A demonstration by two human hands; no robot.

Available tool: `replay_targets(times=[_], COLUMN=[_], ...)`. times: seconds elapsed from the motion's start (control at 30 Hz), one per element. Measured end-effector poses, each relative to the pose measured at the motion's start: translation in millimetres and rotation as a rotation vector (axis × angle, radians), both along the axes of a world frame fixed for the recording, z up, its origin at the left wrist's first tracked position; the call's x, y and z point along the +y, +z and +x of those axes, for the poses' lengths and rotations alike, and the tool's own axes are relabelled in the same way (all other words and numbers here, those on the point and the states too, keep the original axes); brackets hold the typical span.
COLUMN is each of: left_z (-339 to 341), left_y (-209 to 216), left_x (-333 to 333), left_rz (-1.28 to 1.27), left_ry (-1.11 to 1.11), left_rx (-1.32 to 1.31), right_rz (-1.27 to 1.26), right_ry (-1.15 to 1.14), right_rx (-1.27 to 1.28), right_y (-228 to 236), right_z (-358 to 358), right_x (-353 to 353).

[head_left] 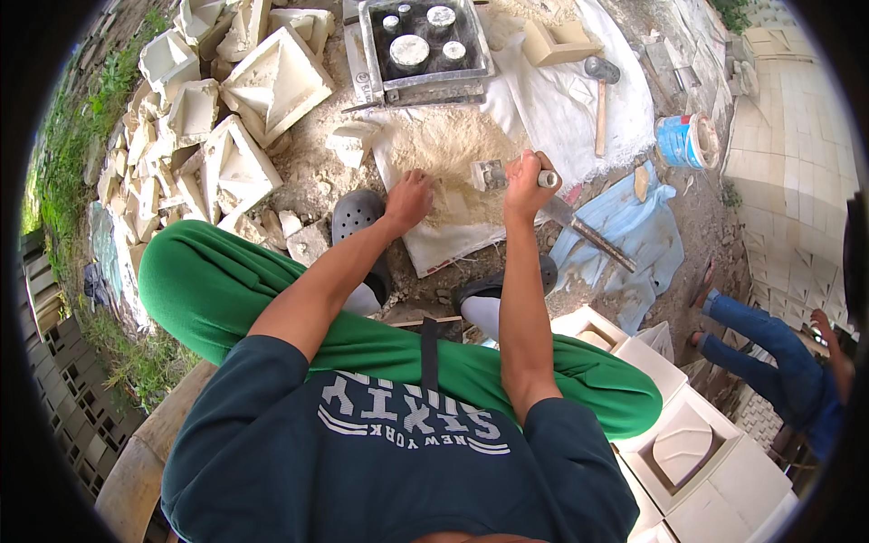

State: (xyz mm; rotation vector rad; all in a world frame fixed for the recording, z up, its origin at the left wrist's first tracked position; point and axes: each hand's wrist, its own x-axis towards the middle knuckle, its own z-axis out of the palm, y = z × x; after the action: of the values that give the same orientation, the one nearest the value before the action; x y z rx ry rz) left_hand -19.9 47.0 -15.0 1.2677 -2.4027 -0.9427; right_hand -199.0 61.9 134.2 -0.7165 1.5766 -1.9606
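My right hand (522,185) is closed around a short tool (490,175) with a flat, dust-coated head and a round pale handle; its exact kind is unclear. The head points left, over a heap of pale sandy powder (457,136) on a white sack (444,246). Fingers curled downward, my left hand (410,197) is at the powder's left edge; whatever its fingertips hold, if anything, is hidden. Beyond the powder stands a dark metal mould box (369,54) with several round posts inside. A long flat metal bar (590,233) lies just right of my right hand.
Broken pale cast blocks (272,86) pile up at left. A mallet (601,109), an open-fronted block (557,43), a blue-and-white bucket (683,142) and a blue sheet (625,240) lie rightward. Box-shaped casts (683,443) sit by my right knee; another person (769,348) is at far right.
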Motion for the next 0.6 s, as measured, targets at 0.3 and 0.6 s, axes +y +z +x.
replay_targets(times=[0.3, 0.6], left_z=[-1.0, -9.9], left_y=[-11.1, 1.0], left_x=[-2.8, -5.1], left_rz=[-0.133, 0.072], left_ry=[0.019, -0.021], left_rx=[-0.228, -0.262], right_rz=[0.202, 0.114], right_ry=[0.243, 0.305], right_rx=[0.202, 0.303], right_y=[-30.3, -47.1], right_z=[-14.1, 1.6], right_x=[-55.0, -55.3])
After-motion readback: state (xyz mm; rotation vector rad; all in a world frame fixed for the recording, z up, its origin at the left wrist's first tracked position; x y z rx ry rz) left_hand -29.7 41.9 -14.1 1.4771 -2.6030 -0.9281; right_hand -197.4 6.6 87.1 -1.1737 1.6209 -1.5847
